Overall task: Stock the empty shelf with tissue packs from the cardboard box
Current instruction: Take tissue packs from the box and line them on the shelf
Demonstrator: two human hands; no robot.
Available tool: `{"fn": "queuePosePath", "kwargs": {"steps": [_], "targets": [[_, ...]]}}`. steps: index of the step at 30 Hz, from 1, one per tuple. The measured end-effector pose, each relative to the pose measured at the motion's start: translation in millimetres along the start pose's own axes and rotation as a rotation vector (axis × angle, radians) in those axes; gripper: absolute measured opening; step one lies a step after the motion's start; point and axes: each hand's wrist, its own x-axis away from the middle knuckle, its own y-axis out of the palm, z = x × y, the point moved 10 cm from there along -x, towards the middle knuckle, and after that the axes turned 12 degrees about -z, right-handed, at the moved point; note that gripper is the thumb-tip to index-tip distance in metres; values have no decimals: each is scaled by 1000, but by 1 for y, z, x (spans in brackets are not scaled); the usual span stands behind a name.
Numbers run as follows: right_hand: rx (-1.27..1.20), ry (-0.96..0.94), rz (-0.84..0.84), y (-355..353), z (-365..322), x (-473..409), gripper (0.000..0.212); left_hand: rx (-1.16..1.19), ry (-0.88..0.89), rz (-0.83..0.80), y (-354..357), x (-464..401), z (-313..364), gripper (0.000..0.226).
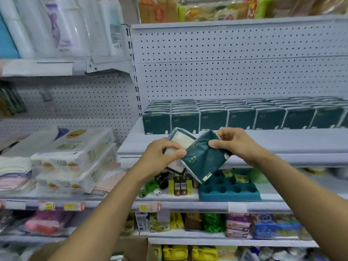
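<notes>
A single wide-angle view from the person's head looks forward and slightly down, straight at a store rack, close enough that both forearms reach in from the bottom edge. The pegboard back wall [235,72] fills the upper middle, bowed by the lens. The white shelf [282,142] runs across mid-frame; lower shelves blur toward the bottom corners. No second view overlaps it.

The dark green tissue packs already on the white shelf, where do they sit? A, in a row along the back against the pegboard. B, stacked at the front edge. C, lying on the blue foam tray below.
A: the dark green tissue packs stand in a row at the back of the white shelf, against the pegboard, leaving the front strip bare.
</notes>
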Motion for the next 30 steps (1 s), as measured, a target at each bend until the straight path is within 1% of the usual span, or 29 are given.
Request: {"fn": "queuePosePath", "kwargs": {"steps": [1,3,5,7,9,12,16,20,23,26,28,30], "targets": [[-20,-16,25,-14,2,-2,14,-28,8,7,3,-11,4,11],[-77,-63,117,-48,9,-7,13,-61,20,73,1,-30,9,10],[-125,-84,248,-83,25,-12,19,-14,26,176,-6,-42,7,12],[-98,-58,329,-108,46,-21,24,31,6,238,-8,-51,1,17],[-66,-8,362,-120,68,-32,20,66,-31,240,-4,-59,-7,27],[-85,45,396,-127,96,-51,17,154,-73,226,1,-69,-22,46],[-91,71,415,-130,108,-81,17,204,-92,219,-1,-83,-38,68],[-16,69,440,-133,106,-103,14,282,-180,221,-4,-93,-52,81],[27,57,455,-136,103,-110,9,301,-230,226,-9,-99,-62,78],[86,52,467,-137,104,-116,8,299,-220,214,-11,-104,-62,63],[128,64,475,-138,105,-118,13,297,-198,200,-9,-107,-58,59],[187,93,506,-138,101,-111,23,299,-191,187,-7,-110,-57,59]]}}
